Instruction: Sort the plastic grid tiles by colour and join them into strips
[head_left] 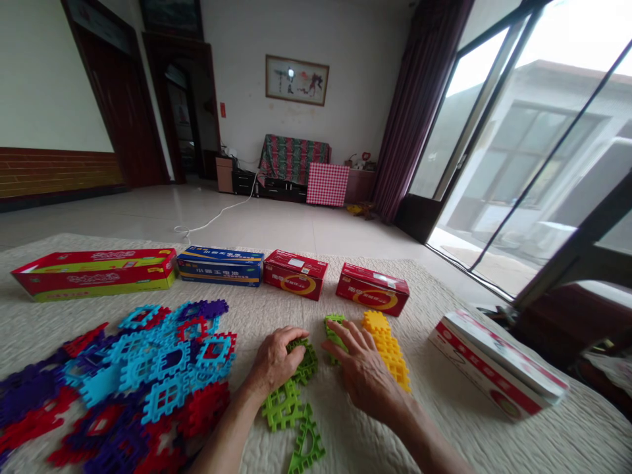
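Observation:
My left hand [280, 359] curls its fingers round a dark green interlocking plastic tile [307, 363], whose left part is hidden under the fingers. Lighter green tiles lie just below that hand: a lattice one [283, 407] and one with a pointed, triangular edge [307, 442]. My right hand [356, 359] rests with fingers spread over a green tile [336, 322], which it partly covers. Right beside this hand runs a row of yellow interlocking tiles [392, 352]. Between the two hands a strip of the pale quilted cover [340, 421] shows.
On the left is a heap of light blue [170, 395], purple and red tiles. A long red-green box [101, 276], a blue box [220, 268] and two red boxes [295, 275] [372, 289] stand behind. A white-red box [496, 368] lies at the right.

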Demonstrator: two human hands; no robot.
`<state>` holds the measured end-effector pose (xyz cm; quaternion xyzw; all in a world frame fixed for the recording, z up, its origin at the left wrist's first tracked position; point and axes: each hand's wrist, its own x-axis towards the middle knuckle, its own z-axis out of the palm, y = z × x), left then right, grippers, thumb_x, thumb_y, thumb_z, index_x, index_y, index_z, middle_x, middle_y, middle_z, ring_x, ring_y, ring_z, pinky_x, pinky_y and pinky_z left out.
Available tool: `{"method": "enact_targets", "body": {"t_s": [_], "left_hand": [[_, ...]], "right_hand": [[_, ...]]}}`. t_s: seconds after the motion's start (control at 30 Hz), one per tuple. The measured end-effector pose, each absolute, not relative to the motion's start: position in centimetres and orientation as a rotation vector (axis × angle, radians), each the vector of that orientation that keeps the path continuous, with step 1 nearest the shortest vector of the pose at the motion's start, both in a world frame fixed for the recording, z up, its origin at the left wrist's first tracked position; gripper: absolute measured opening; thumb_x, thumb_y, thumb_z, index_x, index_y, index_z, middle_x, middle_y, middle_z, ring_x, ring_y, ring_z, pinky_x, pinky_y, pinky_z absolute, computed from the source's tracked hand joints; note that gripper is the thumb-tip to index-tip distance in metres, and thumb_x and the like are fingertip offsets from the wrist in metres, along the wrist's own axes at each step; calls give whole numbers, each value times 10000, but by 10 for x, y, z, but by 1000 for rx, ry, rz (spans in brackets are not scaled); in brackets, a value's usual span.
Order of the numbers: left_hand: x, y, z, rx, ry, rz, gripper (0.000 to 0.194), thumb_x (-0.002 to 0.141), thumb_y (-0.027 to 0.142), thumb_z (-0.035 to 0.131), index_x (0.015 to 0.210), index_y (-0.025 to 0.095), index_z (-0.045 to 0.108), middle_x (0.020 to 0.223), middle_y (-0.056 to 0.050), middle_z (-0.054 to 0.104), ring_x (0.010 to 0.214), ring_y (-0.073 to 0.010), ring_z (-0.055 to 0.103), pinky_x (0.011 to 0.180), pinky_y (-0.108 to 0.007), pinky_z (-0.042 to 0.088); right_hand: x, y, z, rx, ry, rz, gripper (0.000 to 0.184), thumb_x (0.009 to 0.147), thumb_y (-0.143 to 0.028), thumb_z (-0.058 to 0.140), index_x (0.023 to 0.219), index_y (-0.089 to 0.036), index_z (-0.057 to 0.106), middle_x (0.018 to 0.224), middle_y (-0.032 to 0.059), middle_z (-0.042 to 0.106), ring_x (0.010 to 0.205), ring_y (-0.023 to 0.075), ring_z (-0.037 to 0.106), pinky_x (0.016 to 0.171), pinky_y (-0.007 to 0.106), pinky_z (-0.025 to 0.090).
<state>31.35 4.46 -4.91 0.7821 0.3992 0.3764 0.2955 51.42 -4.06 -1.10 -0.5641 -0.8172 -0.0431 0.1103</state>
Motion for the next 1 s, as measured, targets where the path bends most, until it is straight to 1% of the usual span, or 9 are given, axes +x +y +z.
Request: {"method": "enact_targets", "body": {"t_s": [0.13,0.27,0.5,0.57,0.67,0.73,0.83,0.93,1.0], "left_hand": [[314,45,-49,2085,1061,1012,302,753,119,540,987,212,707,1030,-30,723,1012,-189,638,952,-302,462],[314,45,-49,2080,1055,1031,310,757,104,524,987,206,707,1018,-25,727,999,-177,644,942,-289,466],[315,46,-50,2036,1041,1053,308,757,125,522,1000,185,702,1027,-34,728,982,-166,654,918,-265,475],[314,47,-50,2006,1032,1064,295,779,161,505,997,187,702,1020,-38,730,972,-168,659,894,-263,486],[313,50,-51,1893,1066,1089,314,821,217,446,1008,183,696,990,-49,736,922,-172,677,843,-269,510],[313,52,-52,1793,1107,1107,347,831,236,408,1030,169,685,963,-60,738,852,-173,691,794,-275,527],[313,53,-54,1705,1131,1134,374,827,242,383,1038,150,678,941,-73,736,793,-173,694,746,-278,538],[313,53,-56,1699,1126,1147,372,819,245,392,1031,150,684,935,-74,737,792,-171,688,748,-275,537],[313,54,-56,1712,1117,1143,375,817,244,395,1036,151,686,936,-74,737,793,-170,684,750,-273,534]], "right_hand": [[515,-39,-12,-1643,-2433,-135,693,691,14,474,1303,-307,514,1541,4,297,1394,325,208,1079,596,256],[518,-37,-15,-1646,-2424,-137,670,713,25,455,1288,-312,523,1540,-6,298,1388,311,230,1077,587,266],[516,-40,-10,-1604,-2359,-122,637,695,5,482,1270,-261,542,1502,44,352,1362,300,275,1082,542,260],[510,-44,-6,-1537,-2326,-97,600,702,-4,489,1254,-234,546,1444,67,419,1320,278,329,1074,500,284],[495,-51,-1,-1408,-2298,-34,465,807,-38,457,1227,-218,545,1318,71,528,1215,230,425,1043,433,332],[485,-52,0,-1349,-2321,6,407,857,-61,441,1219,-220,537,1286,61,558,1177,222,450,1040,430,333],[473,-51,-1,-1343,-2383,50,341,875,-72,471,1162,-234,554,1239,37,596,1130,225,480,1036,445,330],[467,-49,-4,-1376,-2395,79,209,905,-110,496,1045,-235,588,1056,25,647,1008,208,525,986,427,369],[466,-49,-7,-1374,-2379,87,166,925,-135,488,1000,-233,599,959,24,647,939,196,537,943,406,396]]}}
